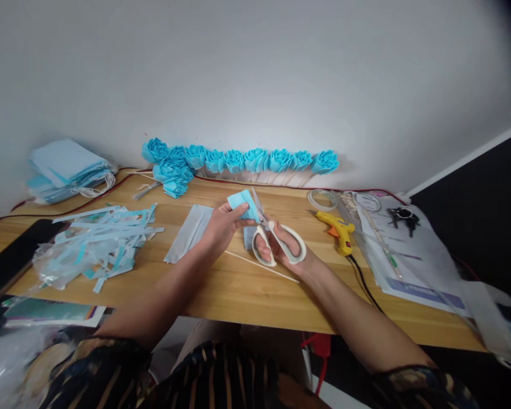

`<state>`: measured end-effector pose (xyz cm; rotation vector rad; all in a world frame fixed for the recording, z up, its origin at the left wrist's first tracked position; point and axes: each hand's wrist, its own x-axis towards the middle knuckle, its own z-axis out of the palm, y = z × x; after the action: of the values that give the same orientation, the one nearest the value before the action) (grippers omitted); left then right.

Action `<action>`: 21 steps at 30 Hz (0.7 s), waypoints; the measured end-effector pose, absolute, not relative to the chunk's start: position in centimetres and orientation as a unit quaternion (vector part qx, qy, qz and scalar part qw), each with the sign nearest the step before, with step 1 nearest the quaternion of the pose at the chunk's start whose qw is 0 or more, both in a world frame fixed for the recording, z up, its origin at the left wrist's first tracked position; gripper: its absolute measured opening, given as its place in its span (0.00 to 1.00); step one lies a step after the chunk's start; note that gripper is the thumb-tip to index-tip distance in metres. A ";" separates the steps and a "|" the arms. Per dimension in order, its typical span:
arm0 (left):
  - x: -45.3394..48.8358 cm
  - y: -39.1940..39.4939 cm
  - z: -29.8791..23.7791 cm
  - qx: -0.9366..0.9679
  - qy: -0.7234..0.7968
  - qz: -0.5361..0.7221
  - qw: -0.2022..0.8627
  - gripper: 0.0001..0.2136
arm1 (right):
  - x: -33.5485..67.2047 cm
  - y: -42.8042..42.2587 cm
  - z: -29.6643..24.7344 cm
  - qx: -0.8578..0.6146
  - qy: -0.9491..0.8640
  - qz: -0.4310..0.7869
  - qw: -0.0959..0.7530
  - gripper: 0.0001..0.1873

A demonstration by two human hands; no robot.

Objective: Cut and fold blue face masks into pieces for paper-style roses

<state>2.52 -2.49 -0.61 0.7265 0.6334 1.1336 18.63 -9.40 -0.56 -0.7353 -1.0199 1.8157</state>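
My left hand (pixel 222 227) pinches a folded light-blue piece of mask fabric (pixel 243 204) above the wooden table (pixel 221 289). My right hand (pixel 281 247) has its fingers through the white handles of a pair of scissors (pixel 276 241), whose blades point up and left into the blue fabric. Just below the hands lies a thin wooden stick (pixel 262 267). A flat light-blue face mask (pixel 189 233) lies to the left of my left hand.
A row of blue fabric flowers (pixel 238 161) lines the wall. Cut mask strips (pixel 102 241) and a dark phone (pixel 12 255) lie left, a stack of masks (pixel 66 167) far left. A yellow glue gun (pixel 338 230), tape roll (pixel 322 199), papers (pixel 409 255) and keys (pixel 402 216) lie right.
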 end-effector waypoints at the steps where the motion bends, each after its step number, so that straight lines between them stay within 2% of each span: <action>1: 2.6 -2.5 -0.6 0.329 0.289 0.510 0.741 0.13 | 18.6 -9.4 -0.6 -0.299 -0.413 0.733 0.450 0.25; 21: 2.6 -2.3 -0.8 0.312 0.278 0.494 0.762 0.10 | 18.0 -9.6 -0.1 -0.303 -0.384 0.714 0.501 0.26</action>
<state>2.63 -2.34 -0.82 0.6785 0.6044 1.0749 18.02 -9.64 -0.11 -0.7314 -0.9274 1.7257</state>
